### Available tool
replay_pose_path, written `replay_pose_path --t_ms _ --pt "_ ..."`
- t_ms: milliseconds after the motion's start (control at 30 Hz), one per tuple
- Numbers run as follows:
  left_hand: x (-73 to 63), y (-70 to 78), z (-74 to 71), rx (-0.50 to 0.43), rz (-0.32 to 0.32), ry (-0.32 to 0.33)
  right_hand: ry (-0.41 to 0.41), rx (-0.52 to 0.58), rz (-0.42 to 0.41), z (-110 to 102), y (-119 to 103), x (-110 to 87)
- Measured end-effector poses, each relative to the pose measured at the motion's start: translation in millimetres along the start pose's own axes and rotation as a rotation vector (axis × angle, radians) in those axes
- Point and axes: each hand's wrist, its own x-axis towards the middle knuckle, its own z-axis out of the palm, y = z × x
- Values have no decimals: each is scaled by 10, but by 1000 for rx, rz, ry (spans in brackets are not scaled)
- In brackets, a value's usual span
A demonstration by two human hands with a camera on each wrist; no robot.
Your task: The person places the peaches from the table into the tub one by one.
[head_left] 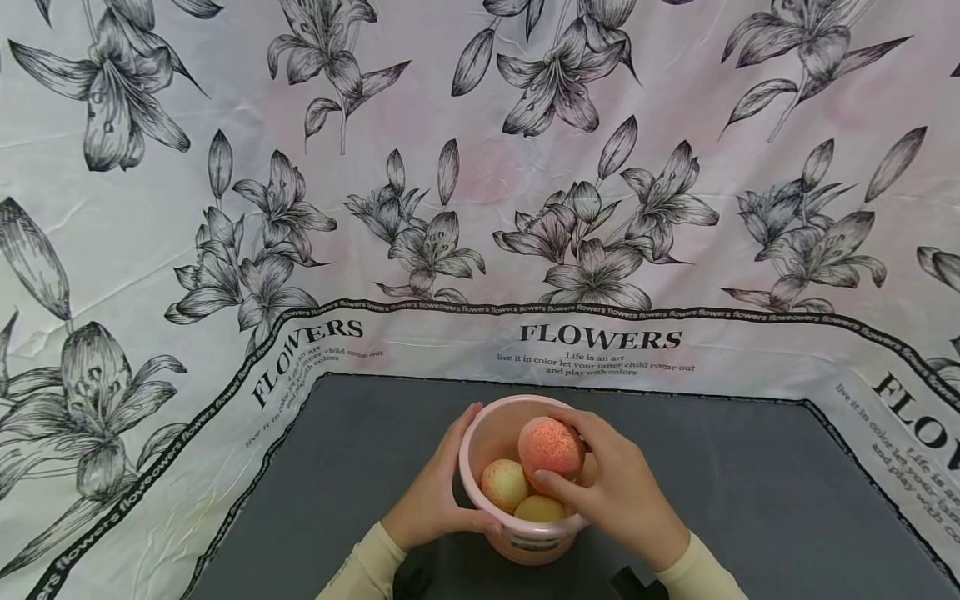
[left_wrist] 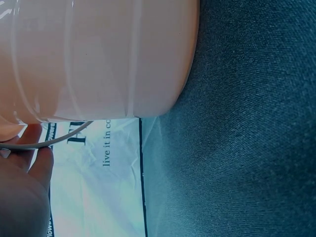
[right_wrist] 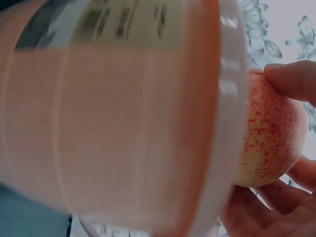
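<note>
A pink bucket (head_left: 517, 402) stands in front of me, its mouth toward the head camera. My left hand (head_left: 441, 482) grips its left side, thumb at the near rim and fingers along the far side; in the left wrist view those fingers lie by a thin curved handle (left_wrist: 64, 137). Over the bucket's mouth, my right hand (head_left: 617, 483) holds a reddish speckled peach (head_left: 551, 450) between thumb and fingers. The right wrist view shows the peach's yellow underside, partly behind the rim. Inside lie a yellow fruit with red specks (head_left: 504, 485) and a plainer yellow one (head_left: 538, 508).
Beneath the bucket spreads a dark grey cloth panel (head_left: 360, 450), bordered by white fabric printed with flowers and lettering (head_left: 600, 337). Another fruit (head_left: 589, 471) shows partly behind the right hand. Two dark objects (head_left: 637, 583) sit at the bottom edge near the sleeves.
</note>
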Motion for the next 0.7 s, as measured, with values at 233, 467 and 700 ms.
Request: replay_pose_path --t_ms 233,467,700 --pt "5 44 -10 -11 -11 -6 -27 72 -80 159 -47 14" --pt "23 63 -4 -4 -5 -4 -14 23 -68 139 -30 -11" --pt "16 31 1 -12 -7 -1 -23 42 -49 141 -4 -27"
